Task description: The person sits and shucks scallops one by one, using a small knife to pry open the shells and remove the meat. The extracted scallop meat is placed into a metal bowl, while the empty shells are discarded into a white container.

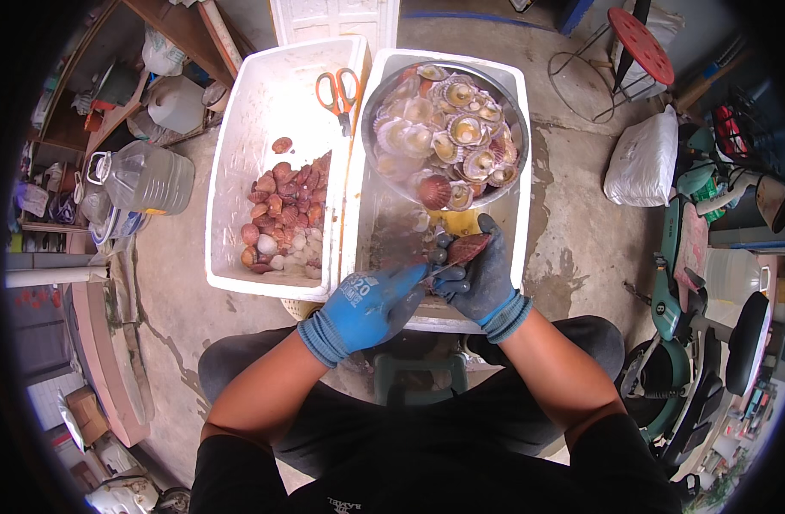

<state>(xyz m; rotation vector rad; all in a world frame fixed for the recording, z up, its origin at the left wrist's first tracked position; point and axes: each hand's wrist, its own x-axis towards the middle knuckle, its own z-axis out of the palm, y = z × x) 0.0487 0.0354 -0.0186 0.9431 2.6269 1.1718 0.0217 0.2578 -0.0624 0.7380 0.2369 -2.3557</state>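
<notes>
My right hand [488, 283], in a blue and grey work glove, grips a reddish scallop [468, 249] over the near part of the right white foam box [522, 231]. Beside it my left hand [367, 307], gloved the same way, is closed with its fingers pointing at the scallop. A thin, light edge shows between the left fingertips and the shell; what it belongs to is mostly hidden. Just beyond the hands a round metal bowl [374, 165] sits on that box, heaped with opened scallops [465, 130] whose pale insides show. One reddish shell [434, 192] lies at the bowl's near side.
The left foam box [225, 197] holds a pile of whole reddish scallops [281, 201]. Orange-handled scissors [337, 96] hang at its right wall. A large plastic jug [148, 177] stands left. At right are a red stool [639, 47], a white sack [641, 161] and a green scooter [671, 274].
</notes>
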